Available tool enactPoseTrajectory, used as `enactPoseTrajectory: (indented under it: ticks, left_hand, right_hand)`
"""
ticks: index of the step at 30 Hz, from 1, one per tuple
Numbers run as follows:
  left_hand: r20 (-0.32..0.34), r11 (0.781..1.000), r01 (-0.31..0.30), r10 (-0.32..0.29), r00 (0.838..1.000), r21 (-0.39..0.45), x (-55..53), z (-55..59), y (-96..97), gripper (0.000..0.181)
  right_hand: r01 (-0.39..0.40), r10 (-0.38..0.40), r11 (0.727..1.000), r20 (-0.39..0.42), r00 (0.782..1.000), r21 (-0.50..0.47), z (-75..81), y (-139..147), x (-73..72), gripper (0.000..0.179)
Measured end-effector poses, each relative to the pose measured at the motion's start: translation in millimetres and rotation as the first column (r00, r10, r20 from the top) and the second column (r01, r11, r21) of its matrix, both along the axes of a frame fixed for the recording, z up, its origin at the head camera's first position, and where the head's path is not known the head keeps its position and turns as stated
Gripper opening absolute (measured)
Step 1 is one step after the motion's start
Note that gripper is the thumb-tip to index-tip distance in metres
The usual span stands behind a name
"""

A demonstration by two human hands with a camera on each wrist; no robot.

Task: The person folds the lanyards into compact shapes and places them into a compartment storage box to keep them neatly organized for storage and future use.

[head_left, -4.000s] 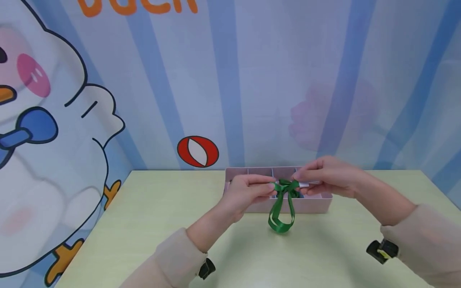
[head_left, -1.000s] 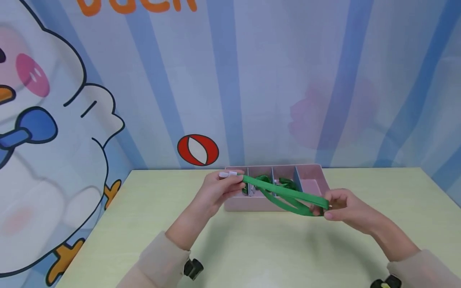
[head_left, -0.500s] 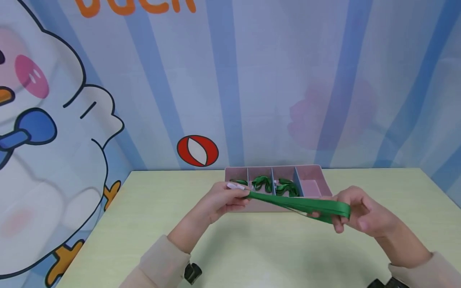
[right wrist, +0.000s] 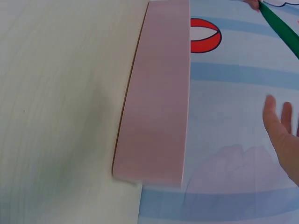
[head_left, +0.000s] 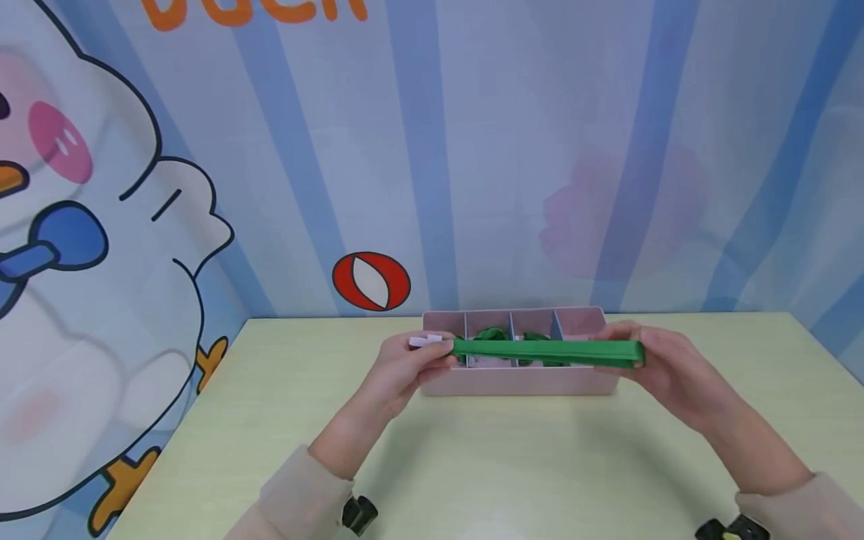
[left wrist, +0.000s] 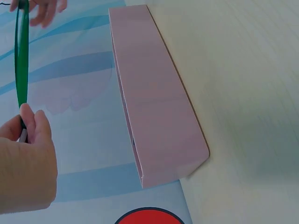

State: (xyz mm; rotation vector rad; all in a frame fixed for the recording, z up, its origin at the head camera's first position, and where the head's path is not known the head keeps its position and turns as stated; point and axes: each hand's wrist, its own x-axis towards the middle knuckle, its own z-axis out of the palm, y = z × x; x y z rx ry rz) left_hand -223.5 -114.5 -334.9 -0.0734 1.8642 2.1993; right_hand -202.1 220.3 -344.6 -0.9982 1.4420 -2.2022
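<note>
A green lanyard (head_left: 540, 350) is stretched nearly level between my hands, in front of and above the pink box. Its white end piece (head_left: 425, 340) sticks out from my left hand (head_left: 398, 375), whose thumb and fingers pinch the strap beside it. At the other end, my right hand (head_left: 682, 379) holds the folded loop, fingers behind the strap. In the left wrist view the strap (left wrist: 21, 60) runs from the left fingertips up to the right hand (left wrist: 44, 11). The right wrist view shows two fingers (right wrist: 270, 112) held straight, with the loop end out of frame.
The long pink box (head_left: 520, 382), split by blue dividers (head_left: 557, 334), stands at the table's back edge. Coiled green lanyards (head_left: 493, 333) lie in its left three compartments, partly hidden by the strap. Behind is a blue striped backdrop (head_left: 493, 150) with a printed duck and ball.
Earlier the lanyard was bunched, its white end by my right hand. Since then it has been drawn out lengthwise; in the last half second my right hand rose, levelling and straightening the strap.
</note>
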Motion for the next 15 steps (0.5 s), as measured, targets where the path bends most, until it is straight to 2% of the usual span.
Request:
enactPoseTrajectory:
  ticks: [4, 8, 15]
  left_hand:
    - [-0.022, 1.000, -0.030, 0.030, 0.999, -0.007, 1.6, -1.9, -0.5, 0.024]
    - [-0.036, 0.999, -0.042, 0.041, 0.999, -0.030, 2.8, -4.2, -0.1, 0.026]
    - [-0.043, 0.998, -0.053, 0.051, 0.998, -0.040, 2.9, -6.6, 1.0, 0.026]
  right_hand:
    - [0.041, -0.046, 0.997, 0.080, 0.996, 0.060, -0.7, 3.7, -2.3, 0.046]
    - [0.123, -0.136, 0.982, 0.090, 0.987, 0.143, -2.3, 6.0, -2.5, 0.041]
    - [0.238, -0.274, 0.945, 0.149, 0.950, 0.222, -2.2, 8.7, -3.0, 0.030]
